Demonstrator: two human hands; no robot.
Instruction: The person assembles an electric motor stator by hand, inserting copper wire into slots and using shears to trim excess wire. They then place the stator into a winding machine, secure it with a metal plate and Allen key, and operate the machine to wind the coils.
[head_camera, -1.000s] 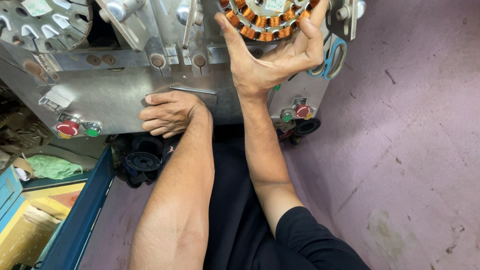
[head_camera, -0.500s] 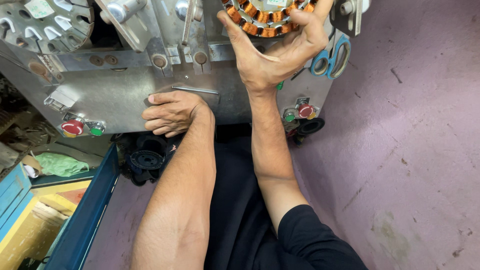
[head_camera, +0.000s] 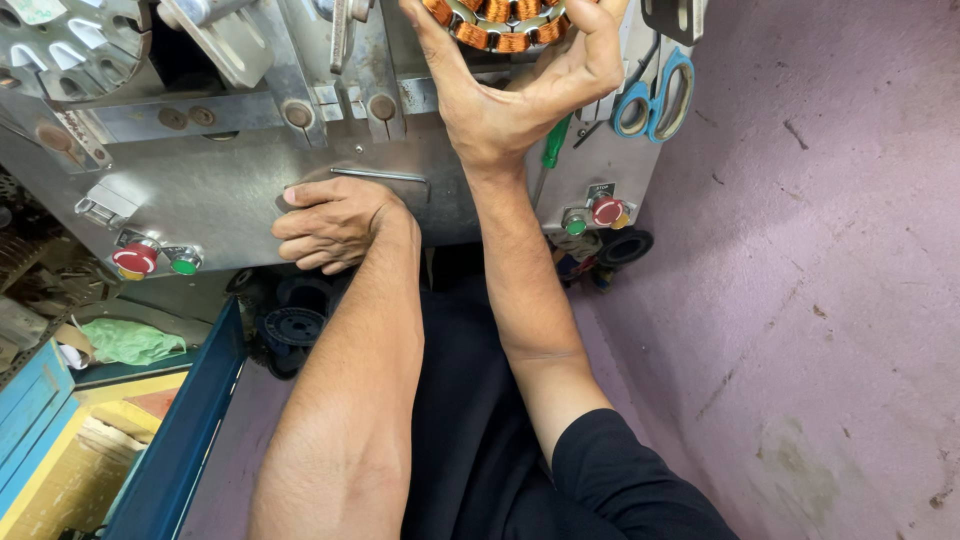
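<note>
The right hand (head_camera: 520, 90) cups the round copper-wound stator (head_camera: 497, 22) at the picture's top edge, its face upward, while the left hand (head_camera: 330, 225), fingers curled, rests on the steel counter (head_camera: 230, 190).

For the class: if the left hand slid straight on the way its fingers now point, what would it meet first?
The left hand lies on the grey machine panel, fingers pointing toward image left. Going straight on, it would probably first reach the red and green push buttons, which sit slightly lower, though depth is hard to judge.

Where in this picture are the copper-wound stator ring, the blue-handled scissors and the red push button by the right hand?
stator ring (head_camera: 497, 25): head view, copper coils.
scissors (head_camera: 655, 100): head view, blue handle loop.
red push button (head_camera: 607, 211): head view, red cap.
</note>
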